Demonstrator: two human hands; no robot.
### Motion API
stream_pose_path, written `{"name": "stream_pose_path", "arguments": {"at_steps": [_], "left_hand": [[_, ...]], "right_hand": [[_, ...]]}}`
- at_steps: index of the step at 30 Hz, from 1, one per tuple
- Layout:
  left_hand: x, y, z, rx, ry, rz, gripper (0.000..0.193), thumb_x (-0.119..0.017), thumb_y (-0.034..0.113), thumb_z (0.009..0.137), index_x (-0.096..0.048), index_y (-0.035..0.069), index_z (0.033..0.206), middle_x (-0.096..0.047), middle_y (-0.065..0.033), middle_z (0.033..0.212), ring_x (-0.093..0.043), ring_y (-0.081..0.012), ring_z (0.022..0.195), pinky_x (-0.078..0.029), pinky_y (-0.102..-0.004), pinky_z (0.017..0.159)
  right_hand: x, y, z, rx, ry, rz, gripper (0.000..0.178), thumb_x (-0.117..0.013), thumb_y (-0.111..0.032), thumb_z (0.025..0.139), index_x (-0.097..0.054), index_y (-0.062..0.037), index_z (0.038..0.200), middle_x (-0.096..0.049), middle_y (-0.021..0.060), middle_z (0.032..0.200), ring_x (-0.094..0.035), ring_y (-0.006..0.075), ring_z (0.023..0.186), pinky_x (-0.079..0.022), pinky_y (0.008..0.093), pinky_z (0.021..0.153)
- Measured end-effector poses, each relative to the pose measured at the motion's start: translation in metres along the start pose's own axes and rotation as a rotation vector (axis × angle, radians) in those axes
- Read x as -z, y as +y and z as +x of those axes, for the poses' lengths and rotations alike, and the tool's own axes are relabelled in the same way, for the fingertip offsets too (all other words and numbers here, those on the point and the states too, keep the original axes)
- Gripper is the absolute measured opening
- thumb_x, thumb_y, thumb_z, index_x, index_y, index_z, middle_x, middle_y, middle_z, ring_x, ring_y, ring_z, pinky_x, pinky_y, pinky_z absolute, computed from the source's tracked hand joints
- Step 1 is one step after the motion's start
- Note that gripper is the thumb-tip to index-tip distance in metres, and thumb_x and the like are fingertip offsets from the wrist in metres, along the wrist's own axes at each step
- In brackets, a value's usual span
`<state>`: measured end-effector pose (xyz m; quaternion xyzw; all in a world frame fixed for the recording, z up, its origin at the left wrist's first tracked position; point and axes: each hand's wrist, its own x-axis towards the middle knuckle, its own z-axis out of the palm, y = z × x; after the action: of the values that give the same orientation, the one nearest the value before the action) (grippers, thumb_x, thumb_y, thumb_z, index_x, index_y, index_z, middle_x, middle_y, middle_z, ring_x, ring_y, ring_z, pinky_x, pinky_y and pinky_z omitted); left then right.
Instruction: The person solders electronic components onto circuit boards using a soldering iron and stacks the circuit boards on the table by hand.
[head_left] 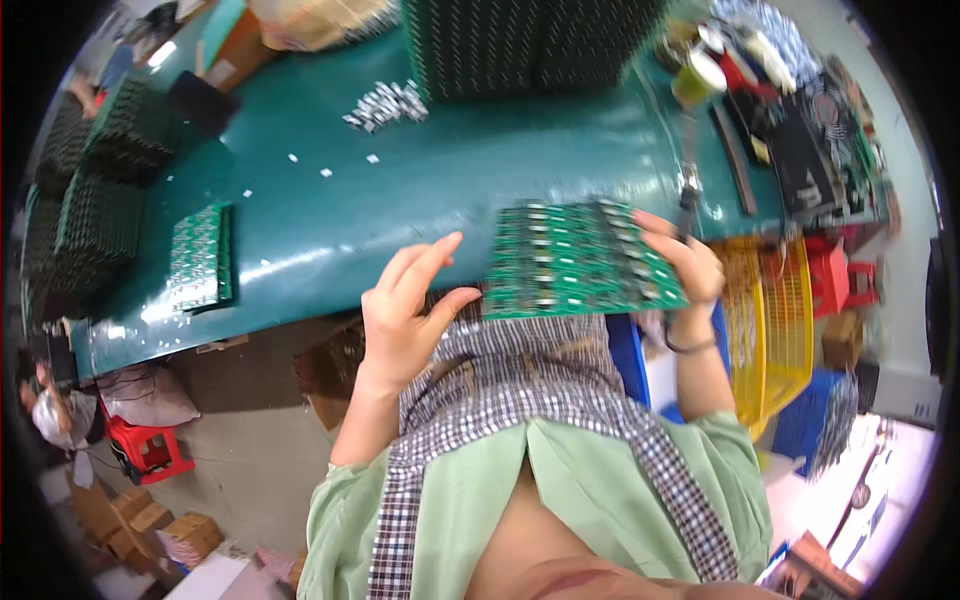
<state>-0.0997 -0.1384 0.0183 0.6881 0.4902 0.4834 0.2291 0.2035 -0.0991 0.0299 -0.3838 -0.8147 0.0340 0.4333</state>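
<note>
A green circuit board panel (572, 262) with rows of small parts is held up at the table's near edge, slightly blurred. My right hand (685, 262) grips it by its right edge, thumb and fingers closed round the corner. Beside the panel's left edge is my left hand (412, 305), its fingers apart and nothing between them; a small gap shows between it and the board. On the table to the left lies a short stack of similar green boards (202, 258). Farther back sits a small pile of white-and-dark pieces (387, 106), with a few loose white bits (326, 173) nearer.
Tall stacks of boards stand at the back (530, 50) and far left (100, 215) of the green table (300, 225). Tools and a green cup (698, 78) crowd the back right. A yellow crate (775, 330) is below right; a red stool (150, 447) stands at lower left.
</note>
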Motion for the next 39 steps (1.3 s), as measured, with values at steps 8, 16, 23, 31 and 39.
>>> {"name": "stream_pose_path", "arguments": {"at_steps": [8, 16, 23, 31, 39], "left_hand": [[-0.03, -0.028, -0.011, -0.159, 0.11, 0.144, 0.032, -0.063, -0.013, 0.064, -0.065, 0.0, 0.093, -0.065, -0.0087, 0.086, -0.043, -0.0092, 0.048, -0.033, -0.0226, 0.043], [-0.034, -0.025, -0.013, -0.038, 0.137, 0.117, 0.025, -0.062, -0.009, 0.068, -0.064, -0.002, 0.091, -0.065, -0.0113, 0.087, -0.052, -0.0148, 0.062, -0.039, -0.0236, 0.054], [-0.032, -0.025, -0.012, 0.044, 0.134, 0.119, 0.023, -0.062, -0.01, 0.069, -0.062, -0.005, 0.091, -0.065, -0.0133, 0.088, -0.061, -0.0208, 0.08, -0.046, -0.0256, 0.069], [-0.036, -0.025, -0.006, -0.083, 0.164, 0.11, 0.026, -0.064, -0.008, 0.066, -0.065, 0.0, 0.091, -0.064, -0.0117, 0.084, -0.053, -0.0153, 0.053, -0.039, -0.0246, 0.045], [-0.035, -0.017, -0.007, -0.092, 0.134, 0.174, 0.029, -0.064, -0.011, 0.062, -0.065, 0.0, 0.09, -0.064, -0.0126, 0.084, -0.062, -0.0222, 0.061, -0.047, -0.0277, 0.051]], "right_hand": [[-0.073, 0.018, -0.033, -0.052, 0.117, 0.243, 0.021, -0.065, 0.001, 0.069, -0.064, -0.0048, 0.09, -0.07, 0.0148, 0.093, -0.07, 0.0266, 0.082, -0.055, 0.0293, 0.068], [-0.074, 0.018, -0.026, -0.032, 0.135, 0.18, 0.019, -0.066, 0.002, 0.071, -0.066, -0.0065, 0.088, -0.071, 0.0105, 0.085, -0.07, 0.0229, 0.074, -0.055, 0.0284, 0.062], [-0.077, 0.02, -0.021, -0.019, 0.133, 0.199, 0.019, -0.065, 0.001, 0.071, -0.066, -0.0066, 0.089, -0.071, 0.0106, 0.084, -0.07, 0.0228, 0.073, -0.055, 0.0279, 0.062], [-0.072, 0.024, -0.03, -0.106, 0.068, 0.282, 0.017, -0.066, -0.005, 0.076, -0.064, 0.0021, 0.091, -0.07, 0.0192, 0.092, -0.07, 0.0272, 0.083, -0.055, 0.0287, 0.071], [-0.073, 0.027, -0.035, -0.131, 0.061, 0.284, 0.026, -0.063, -0.022, 0.087, -0.063, 0.0025, 0.095, -0.07, 0.0192, 0.095, -0.07, 0.0274, 0.085, -0.055, 0.0297, 0.071]]}}
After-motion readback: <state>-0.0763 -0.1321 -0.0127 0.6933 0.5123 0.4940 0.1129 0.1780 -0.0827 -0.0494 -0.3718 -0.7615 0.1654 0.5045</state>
